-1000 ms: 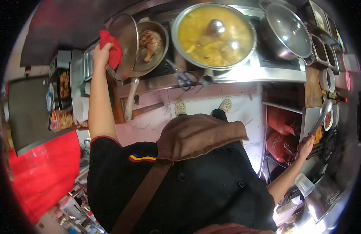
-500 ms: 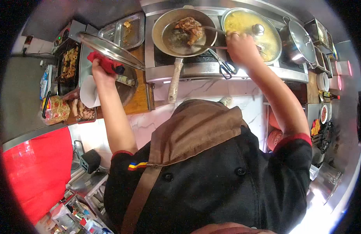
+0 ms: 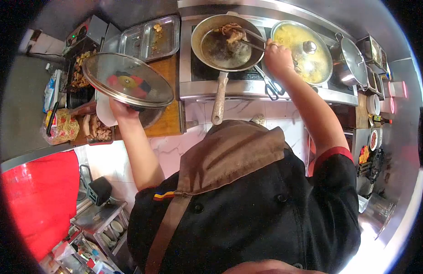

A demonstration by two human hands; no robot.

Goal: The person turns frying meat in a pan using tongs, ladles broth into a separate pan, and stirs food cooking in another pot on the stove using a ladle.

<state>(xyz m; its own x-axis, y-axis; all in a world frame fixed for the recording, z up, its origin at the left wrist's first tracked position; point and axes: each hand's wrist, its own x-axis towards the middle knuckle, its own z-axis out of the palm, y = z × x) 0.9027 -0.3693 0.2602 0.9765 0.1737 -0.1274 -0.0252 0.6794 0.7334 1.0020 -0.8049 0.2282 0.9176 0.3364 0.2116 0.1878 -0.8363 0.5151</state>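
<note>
The browned meat (image 3: 230,32) at the far side of the frying pan (image 3: 203,51) likely handles soft and slippery; grip its thickest part with the tongs (image 3: 254,45) that the right hand (image 3: 279,59) pinches, left hand (image 3: 124,110) fingers clasping the glass lid (image 3: 150,89).

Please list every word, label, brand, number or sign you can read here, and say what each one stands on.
No text can be read with certainty.
Bottle: label too small to read.
Blue packet: any print is too blurred to read.
Lid and pan: no writing visible.
</note>
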